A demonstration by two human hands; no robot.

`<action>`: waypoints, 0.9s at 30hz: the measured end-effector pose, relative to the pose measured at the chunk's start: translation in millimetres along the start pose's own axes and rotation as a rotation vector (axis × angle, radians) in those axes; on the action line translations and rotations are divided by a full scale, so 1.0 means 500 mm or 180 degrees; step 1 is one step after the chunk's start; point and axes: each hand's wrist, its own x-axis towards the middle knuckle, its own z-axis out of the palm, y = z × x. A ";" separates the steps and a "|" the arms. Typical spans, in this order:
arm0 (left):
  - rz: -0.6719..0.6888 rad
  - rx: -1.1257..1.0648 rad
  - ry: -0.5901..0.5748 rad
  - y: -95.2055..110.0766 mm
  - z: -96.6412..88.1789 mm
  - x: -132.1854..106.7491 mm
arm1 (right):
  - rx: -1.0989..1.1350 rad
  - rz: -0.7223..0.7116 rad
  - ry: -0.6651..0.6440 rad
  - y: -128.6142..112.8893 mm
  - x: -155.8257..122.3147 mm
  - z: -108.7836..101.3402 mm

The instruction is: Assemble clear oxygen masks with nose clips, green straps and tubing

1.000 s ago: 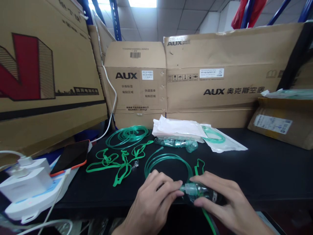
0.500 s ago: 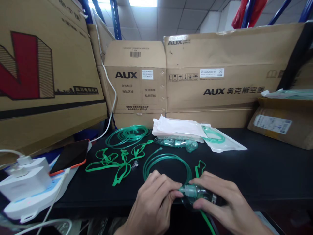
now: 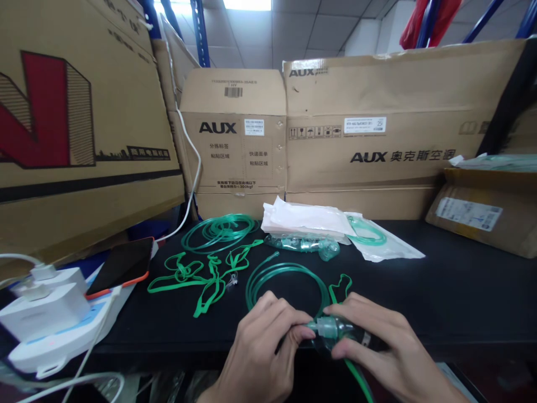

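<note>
Near the front edge of the black table, my right hand grips a clear green-tinted oxygen mask, its connector facing left. My left hand is closed in a pinch on the end of the green oxygen tubing, right at that connector. How deep the tube end sits in the connector is hidden by my fingers. The tubing lies in a loose coil just beyond both hands. A green elastic strap hangs below the mask, and another part of strap shows above my right fingers.
Behind lie loose green straps, another coil of tubing, clear mask parts, and white pouches. On the left sit a phone and a power strip with chargers. Cardboard boxes wall the back; a smaller box stands right.
Both hands hold nearly the same pose at the connector. The view has shifted very slightly, and the strap above my right hand sits a little differently.
</note>
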 end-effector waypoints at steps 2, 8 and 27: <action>0.0005 0.0002 0.0014 0.000 0.001 -0.001 | 0.0040 0.0020 -0.0061 0.000 0.000 0.001; -0.0072 -0.0090 -0.0012 -0.003 0.002 -0.002 | 0.0110 0.0043 -0.0202 0.010 -0.008 -0.001; -0.1178 -0.0356 -0.1057 0.008 -0.041 0.018 | -0.0498 -0.0660 -0.0394 0.038 -0.048 -0.004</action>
